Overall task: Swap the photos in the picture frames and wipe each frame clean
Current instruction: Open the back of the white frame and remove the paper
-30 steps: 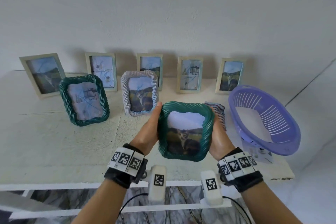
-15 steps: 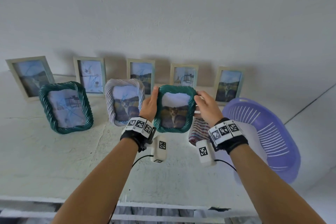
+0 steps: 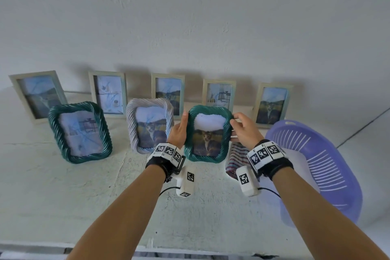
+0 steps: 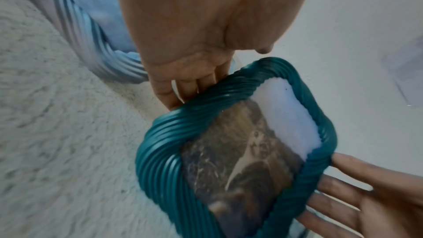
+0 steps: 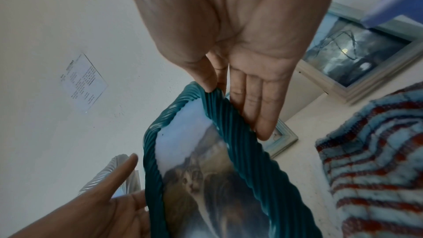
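Both arms outstretched; left hand (image 3: 179, 131) and right hand (image 3: 242, 131) upright, fingers (image 5: 258, 111) straight

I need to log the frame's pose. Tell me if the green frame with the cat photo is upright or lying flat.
Upright. The green frame stands on end, photo facing the camera, left hand and right hand at its sides. Whether its base touches the shelf: cannot tell.
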Demonstrator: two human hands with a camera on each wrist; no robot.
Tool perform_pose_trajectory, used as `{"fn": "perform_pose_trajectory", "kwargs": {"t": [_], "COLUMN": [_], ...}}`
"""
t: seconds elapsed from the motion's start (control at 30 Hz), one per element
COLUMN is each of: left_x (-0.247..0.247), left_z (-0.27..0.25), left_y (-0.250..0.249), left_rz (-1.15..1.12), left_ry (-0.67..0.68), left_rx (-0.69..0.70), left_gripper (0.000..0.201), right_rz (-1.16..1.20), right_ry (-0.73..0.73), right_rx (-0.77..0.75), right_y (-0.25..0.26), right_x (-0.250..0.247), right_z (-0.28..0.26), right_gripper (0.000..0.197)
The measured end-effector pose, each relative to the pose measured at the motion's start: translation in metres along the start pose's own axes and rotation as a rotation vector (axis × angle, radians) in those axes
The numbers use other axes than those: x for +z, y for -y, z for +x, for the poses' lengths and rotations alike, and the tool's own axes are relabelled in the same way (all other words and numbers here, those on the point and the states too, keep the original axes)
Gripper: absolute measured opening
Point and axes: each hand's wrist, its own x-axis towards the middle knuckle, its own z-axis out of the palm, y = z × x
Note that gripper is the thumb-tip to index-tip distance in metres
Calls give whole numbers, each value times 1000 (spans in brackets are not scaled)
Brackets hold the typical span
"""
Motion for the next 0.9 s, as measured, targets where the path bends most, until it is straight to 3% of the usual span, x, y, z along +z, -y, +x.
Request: {"fn": "perform_pose_trajectory", "kwargs": {"t": [0.07,0.23,0.37,0.43,0.5,0.6,0.67,0.77,0.9], "left_x": [-2,-27,-63,-85,-105,-128,-133,-131,-126], "left_z": [8,-36,-55,-59,-56,-47,-37,-28,-24], "left_y": [24,33,44,45,43,34,31,28,27], "left_rz": [-29,26,170,160,147,199,281,317,285], "left_ry": [26,147,174,91,-133,-400,-418,-338,-308], "left_rx": [-17,74,152,279,419,505,479,349,328], "left_gripper": [103,37,35,21,13,24,45,60,57], "right_rz": [-10,-27,-177,-266,-270,-198,-144,-174,-279], "right_ry": [-15,-61,-243,-459,-589,-415,-232,-80,-18], "right_rx": [-5,3,-104,-240,-438,-652,-652,-576,-328], "right_y": [0,-6,-3,7,23,49,65,76,81], "right_x": [1,2,2,10,28,66,93,126,153], "right_z": [-1,-11,-27,-41,-57,-68,-67,-49,-22], "right_gripper": [13,21,37,29,16,21,17,33,64]}}
